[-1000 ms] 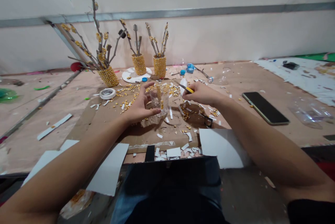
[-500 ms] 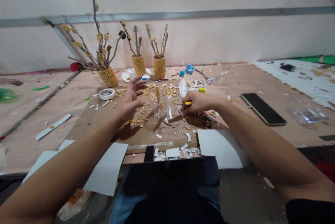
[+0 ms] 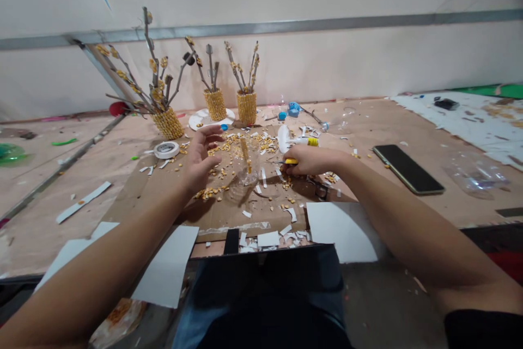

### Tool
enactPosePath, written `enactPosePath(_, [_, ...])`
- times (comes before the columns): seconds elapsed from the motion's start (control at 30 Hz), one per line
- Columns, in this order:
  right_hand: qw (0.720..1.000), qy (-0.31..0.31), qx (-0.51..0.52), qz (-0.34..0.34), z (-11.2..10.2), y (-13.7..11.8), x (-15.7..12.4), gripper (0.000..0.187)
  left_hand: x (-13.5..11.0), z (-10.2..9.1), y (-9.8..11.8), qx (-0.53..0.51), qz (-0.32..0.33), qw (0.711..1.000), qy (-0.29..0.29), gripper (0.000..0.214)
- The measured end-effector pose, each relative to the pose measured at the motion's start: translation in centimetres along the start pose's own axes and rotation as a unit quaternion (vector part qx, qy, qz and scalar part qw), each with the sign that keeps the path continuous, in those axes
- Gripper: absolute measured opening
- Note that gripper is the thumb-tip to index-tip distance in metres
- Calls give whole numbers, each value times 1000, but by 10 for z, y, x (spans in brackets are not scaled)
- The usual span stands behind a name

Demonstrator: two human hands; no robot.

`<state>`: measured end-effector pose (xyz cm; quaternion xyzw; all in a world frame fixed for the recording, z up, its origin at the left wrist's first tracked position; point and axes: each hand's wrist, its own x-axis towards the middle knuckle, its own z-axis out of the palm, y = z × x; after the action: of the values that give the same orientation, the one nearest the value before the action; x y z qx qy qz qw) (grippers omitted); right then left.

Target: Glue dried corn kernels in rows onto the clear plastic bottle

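My left hand point(image 3: 200, 158) is open, fingers apart and curved, just left of a clear plastic bottle piece point(image 3: 249, 172). A narrow row of yellow corn kernels runs up that piece's side. My right hand point(image 3: 308, 161) is closed around a yellow craft knife point(image 3: 291, 161), whose thin blade points left toward the clear piece; its grip is partly hidden by my fingers. Loose corn kernels point(image 3: 210, 193) and white paper strips point(image 3: 263, 177) lie around both hands. Just behind the right hand lies a white glue bottle point(image 3: 304, 142) with a yellow label.
Three kernel-covered pots point(image 3: 247, 108) with twigs stand at the back left, one on a white plate point(image 3: 196, 119). A tape roll point(image 3: 166, 149) lies left. At right are a phone point(image 3: 408, 169) and a clear plastic bottle point(image 3: 474, 175). White sheets point(image 3: 343, 232) overhang the front edge.
The view has shifted slightly. My left hand has drawn back a little to the left, fingers still apart. My right hand keeps its hold on the craft knife in nearly the same place.
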<state>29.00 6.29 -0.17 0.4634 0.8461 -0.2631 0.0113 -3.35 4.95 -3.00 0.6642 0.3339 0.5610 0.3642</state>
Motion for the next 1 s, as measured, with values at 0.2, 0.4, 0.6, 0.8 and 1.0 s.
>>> enactPosePath(0.2, [999,-38,25,-23,-13,11,-6,3,-1,6,7,36,32,998,46,53])
enactPosePath(0.4, [978,-24,195,-74,-26,17,-17,14,-6,7,12,136,130,981,38,37])
enactPosePath(0.6, [933,-42,340,-106,-19,-2,-26,32,-26,25,43,297,348,887,-60,30])
enactPosePath(0.8, [905,-131,337,-226,-1,-42,-25,21,-40,56,59,245,245,892,-291,34])
enactPosePath(1.0, [890,-123,357,-258,10,-48,-23,27,-45,53,58,257,276,874,-307,40])
